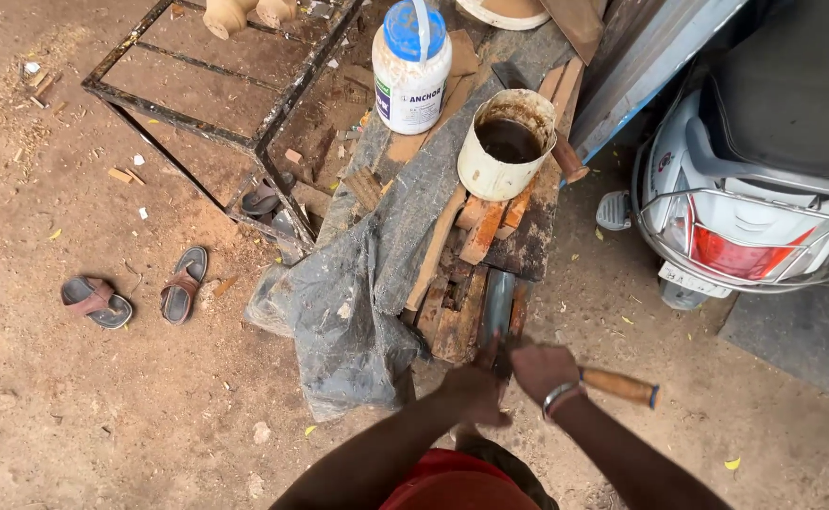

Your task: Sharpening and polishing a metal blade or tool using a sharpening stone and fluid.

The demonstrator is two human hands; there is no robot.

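Up top there's a white plastic jar (pixel 411 71) with a blue lid and a white-and-green label, standing on the low plank surface (pixel 452 302). Just right of it sits a grubby white bucket (pixel 501 144), open and tilted a bit, with dark brown stuff inside. A crumpled grey plastic sheet (pixel 343 312) drapes off the left side of the planks down to the dirt floor.

The right hand (pixel 544 368) has its fingers curled tight around a tool with a wooden handle (pixel 619 386) that sticks out to the right, blue band at the tip. A metal bracelet sits on that wrist. The left hand (pixel 474 392) is right beside it, fingers bent down over the near end of the planks; can't tell if it's pinching anything. A dull grey metal piece (pixel 496 307) runs away from the hands along the planks.

A pair of brown sandals (pixel 136 295) lies well off to the left, with a scooter's (pixel 745 217) tail at right.
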